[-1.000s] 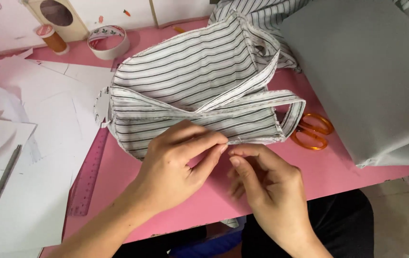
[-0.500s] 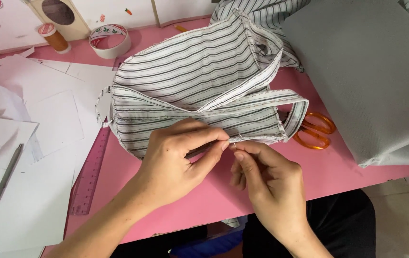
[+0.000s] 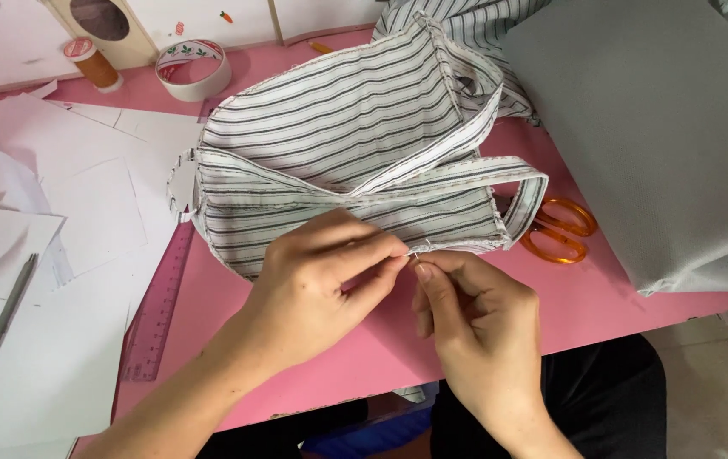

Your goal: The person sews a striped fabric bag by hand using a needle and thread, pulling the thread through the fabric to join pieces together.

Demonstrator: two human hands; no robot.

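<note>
The striped cloth bag (image 3: 338, 161) lies on the pink table (image 3: 602, 297), soft, light and floppy, best gripped at its stitched near rim; left hand (image 3: 317, 285) pinches that rim; right hand (image 3: 474, 319) pinches something thin there, likely a needle.

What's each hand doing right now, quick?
Left hand: fingers pinched on the near edge of the striped fabric bag.
Right hand: fingertips pinched at the same edge; a thin needle seems to show between them, hard to tell.

Pink table (image 3: 619, 306) w/ even, soft light. Pale floor (image 3: 721, 391) at bottom right. White wall panel (image 3: 211, 17) along the far edge.
</note>
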